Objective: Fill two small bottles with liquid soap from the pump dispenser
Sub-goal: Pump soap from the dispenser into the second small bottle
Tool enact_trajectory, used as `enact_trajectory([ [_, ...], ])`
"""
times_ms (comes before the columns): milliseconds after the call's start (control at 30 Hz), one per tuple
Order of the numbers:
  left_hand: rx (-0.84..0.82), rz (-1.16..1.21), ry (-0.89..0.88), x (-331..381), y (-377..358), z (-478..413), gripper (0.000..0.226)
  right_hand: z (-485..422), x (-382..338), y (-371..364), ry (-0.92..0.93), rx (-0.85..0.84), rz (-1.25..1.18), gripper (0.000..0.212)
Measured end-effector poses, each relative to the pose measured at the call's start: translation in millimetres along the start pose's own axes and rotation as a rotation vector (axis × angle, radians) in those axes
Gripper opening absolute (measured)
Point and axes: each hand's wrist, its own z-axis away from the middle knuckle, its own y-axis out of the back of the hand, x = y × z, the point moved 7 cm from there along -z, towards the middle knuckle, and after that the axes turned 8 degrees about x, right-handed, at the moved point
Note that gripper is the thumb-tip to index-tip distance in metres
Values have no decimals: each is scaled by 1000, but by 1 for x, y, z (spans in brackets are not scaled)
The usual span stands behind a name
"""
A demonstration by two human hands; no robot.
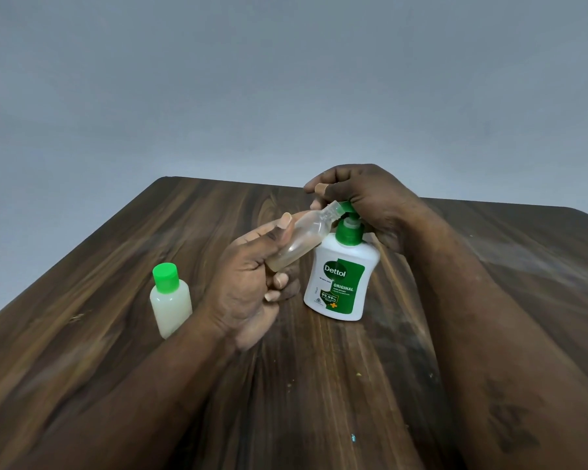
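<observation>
Bottle (299,242) tilts, gripped by left hand (248,286), mouth at spout of pump dispenser (340,283), whose head right hand (370,198) clasps.

White Dettol pump dispenser (340,283) stands upright, green pump on top. The uncapped clear bottle (302,240) is tilted, mouth right at the green nozzle, a little pale liquid pooled low. The capped bottle (170,305), green lid, milky-full, stands upright well off left.
</observation>
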Motion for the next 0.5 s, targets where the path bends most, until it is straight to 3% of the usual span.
enact_trajectory([
  [200,-22,59,12,0,-3,1,52,2,1,-4,3,17,-80,21],
  [500,12,64,17,-1,0,0,47,1,3,-3,-2,19,-96,24],
])
